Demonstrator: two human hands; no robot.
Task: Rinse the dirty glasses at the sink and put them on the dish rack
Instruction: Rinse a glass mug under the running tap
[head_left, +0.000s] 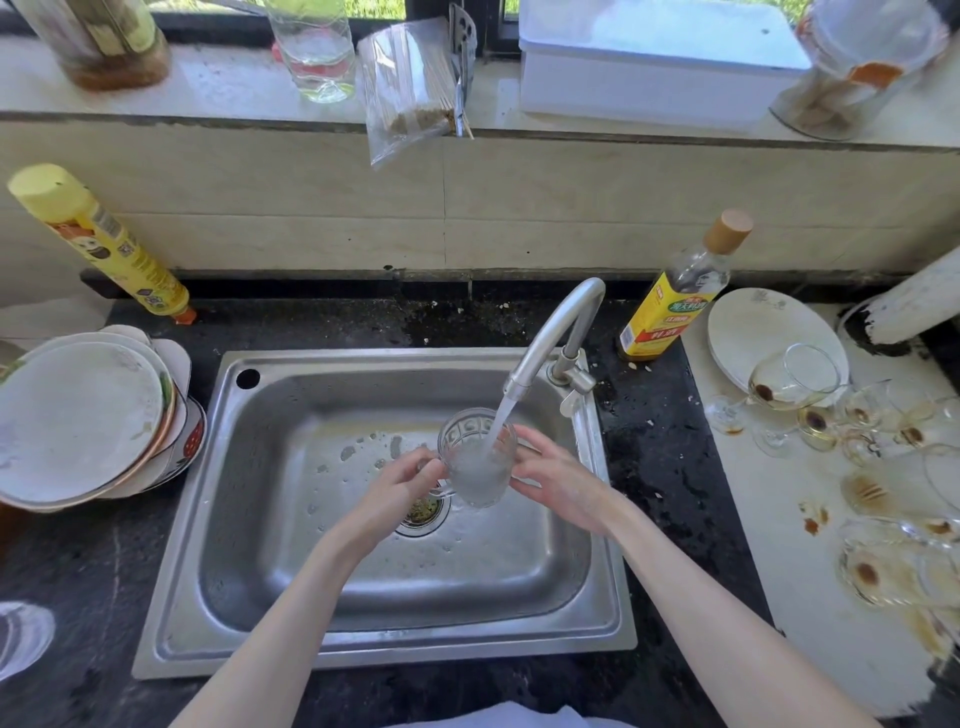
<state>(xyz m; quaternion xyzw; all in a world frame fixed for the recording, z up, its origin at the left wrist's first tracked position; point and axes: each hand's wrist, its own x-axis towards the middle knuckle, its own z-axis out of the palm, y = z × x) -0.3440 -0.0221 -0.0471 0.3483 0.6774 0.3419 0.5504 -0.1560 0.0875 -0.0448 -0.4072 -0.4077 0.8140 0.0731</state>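
A clear patterned glass (475, 457) is held upright over the steel sink (291, 597), right under the faucet (550, 332). Running water pours into it and foams inside. My left hand (400, 480) grips its left side with curled fingers. My right hand (550, 480) holds its right side, fingers wrapped round the wall. Several dirty glasses (795, 379) with brown stains lie on the white board (779, 571) to the right of the sink, among them a tipped wine glass. No dish rack shows in the frame.
A stack of plates (78, 415) sits left of the sink, a yellow spray can (98, 239) behind it. A yellow-labelled bottle (670, 306) and white plates (758, 332) stand right of the faucet. Jars, a bag of skewers (410, 88) and a white box (654, 62) line the windowsill.
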